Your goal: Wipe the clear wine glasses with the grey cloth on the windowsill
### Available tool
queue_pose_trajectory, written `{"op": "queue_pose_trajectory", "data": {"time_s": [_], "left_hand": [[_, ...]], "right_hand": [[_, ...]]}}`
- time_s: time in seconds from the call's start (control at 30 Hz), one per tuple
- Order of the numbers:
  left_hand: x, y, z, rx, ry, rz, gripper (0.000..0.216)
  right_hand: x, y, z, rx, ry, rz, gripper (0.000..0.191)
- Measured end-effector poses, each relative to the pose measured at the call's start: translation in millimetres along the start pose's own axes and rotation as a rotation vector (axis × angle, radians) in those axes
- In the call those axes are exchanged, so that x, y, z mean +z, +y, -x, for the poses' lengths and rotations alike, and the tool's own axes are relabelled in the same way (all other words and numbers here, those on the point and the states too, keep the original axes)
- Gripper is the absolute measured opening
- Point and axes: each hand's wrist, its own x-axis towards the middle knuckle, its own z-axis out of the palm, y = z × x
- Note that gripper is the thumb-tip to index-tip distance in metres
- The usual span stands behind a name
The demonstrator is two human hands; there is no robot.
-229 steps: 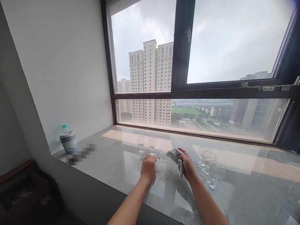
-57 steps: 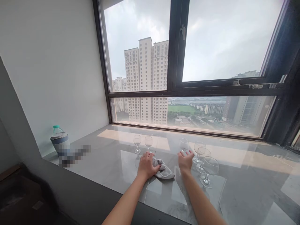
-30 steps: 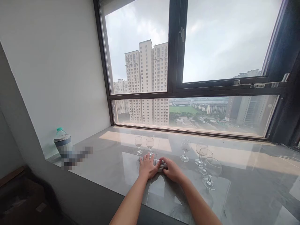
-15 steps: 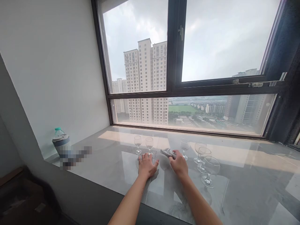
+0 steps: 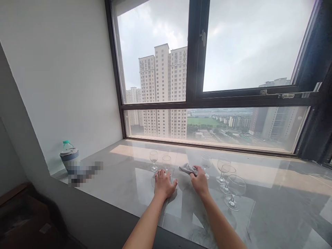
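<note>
You have no text, brand or number to read here. The bottle (image 5: pixel 68 154) against the wall wears a dark band, but no lettering on it can be made out, and the patch just right of the bottle is blurred. The cloth (image 5: pixel 187 168) in your right hand's (image 5: pixel 199 181) grip, farther right of the bottle, shows no print.

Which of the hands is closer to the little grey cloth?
Right. The right hand grips the near edge of the grey cloth. The left hand lies flat on the sill, off to the cloth's left, not touching it.
</note>
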Motion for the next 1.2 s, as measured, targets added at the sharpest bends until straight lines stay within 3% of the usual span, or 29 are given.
{"op": "queue_pose_trajectory", "data": {"time_s": [0.2,0.33,0.53,0.73,0.97,1.2], "left_hand": [[-2.8,0.0,-1.5,0.048,-0.043,0.071,0.035],[-3.4,-0.6,-1.1,0.074,0.008,0.037,0.022],[3.3,-6.2,-0.5,0.129,0.109,0.054,0.027],[7.0,-9.4,-1.4,0.162,0.164,0.055,0.032],[5.4,-8.3,-0.8,0.180,0.200,-0.035,0.029],[2.8,-6.4,-0.2,0.192,0.198,-0.046,0.025]], "right_hand": [[0.7,0.5,-1.5,0.058,0.013,-0.072,0.036],[-1.6,-5.7,-0.3,0.095,0.046,-0.171,0.041],[-8.0,-16.1,3.4,0.082,0.039,-0.332,0.047],[-9.4,-17.0,3.3,0.022,0.152,-0.347,0.044],[-13.1,-22.6,2.6,0.127,0.120,-0.462,0.046],[-13.9,-11.8,-1.2,0.195,0.056,-0.389,0.039]]}}
